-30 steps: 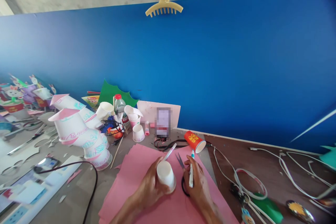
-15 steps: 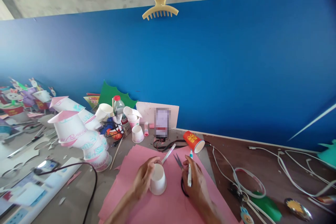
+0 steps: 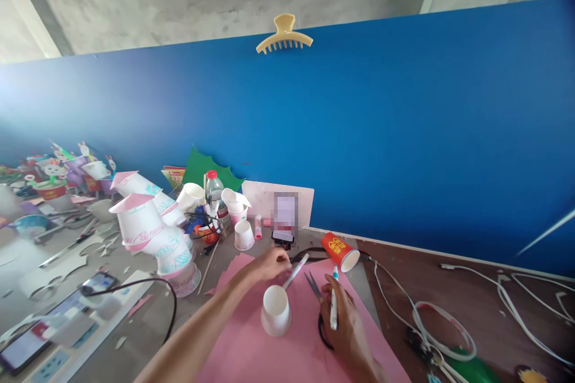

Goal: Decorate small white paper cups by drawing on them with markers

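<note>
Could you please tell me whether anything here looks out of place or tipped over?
Yes: the red cup lies on its side beyond the pink paper, whereas the white cup stands squarely on its rim. A white scrap also lies loose at left, looking like stray litter.

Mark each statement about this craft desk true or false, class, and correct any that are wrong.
1. The right hand holds a white marker. True.
2. The left hand grips the white cup on the pink paper. False: the hand is apart from that cup.
3. The red cup lies on its side. True.
4. The scissors are on the power strip. False: they are over the pink paper, beside the right hand.
5. A yellow claw clip sits at the blue panel's top edge. True.
</note>
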### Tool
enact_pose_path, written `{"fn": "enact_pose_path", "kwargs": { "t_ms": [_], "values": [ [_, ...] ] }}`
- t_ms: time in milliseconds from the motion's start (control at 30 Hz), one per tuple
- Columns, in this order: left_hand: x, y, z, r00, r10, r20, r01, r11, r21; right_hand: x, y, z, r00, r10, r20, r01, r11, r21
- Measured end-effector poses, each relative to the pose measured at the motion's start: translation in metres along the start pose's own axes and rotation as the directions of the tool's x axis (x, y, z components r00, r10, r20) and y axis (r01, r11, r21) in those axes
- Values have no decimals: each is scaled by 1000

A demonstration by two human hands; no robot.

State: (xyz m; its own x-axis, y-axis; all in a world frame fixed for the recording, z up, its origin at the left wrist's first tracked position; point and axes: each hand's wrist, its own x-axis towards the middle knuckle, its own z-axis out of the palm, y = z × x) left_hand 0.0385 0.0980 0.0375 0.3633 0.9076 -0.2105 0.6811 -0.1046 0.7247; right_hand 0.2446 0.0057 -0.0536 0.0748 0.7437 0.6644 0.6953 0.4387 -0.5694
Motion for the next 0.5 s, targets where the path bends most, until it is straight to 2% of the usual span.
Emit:
{"fn": "enact_pose_path", "kwargs": {
  "t_ms": [167,300,400,500],
  "values": [
    [25,31,16,974,-120,193,51,943,329,-1,1,0,999,-29,21,29,999,-20],
    [24,40,14,971,-132,199,27,888,459,-1,0,-2,999,-43,17,43,999,-14],
    [8,38,1,984,-53,171,-36,876,480,2,-4,-6,1000,5,-3,-5,1000,4],
    [-10,39,-8,985,145,96,-173,850,497,6,-11,-12,992,112,-51,-104,986,131]
  ]
}}
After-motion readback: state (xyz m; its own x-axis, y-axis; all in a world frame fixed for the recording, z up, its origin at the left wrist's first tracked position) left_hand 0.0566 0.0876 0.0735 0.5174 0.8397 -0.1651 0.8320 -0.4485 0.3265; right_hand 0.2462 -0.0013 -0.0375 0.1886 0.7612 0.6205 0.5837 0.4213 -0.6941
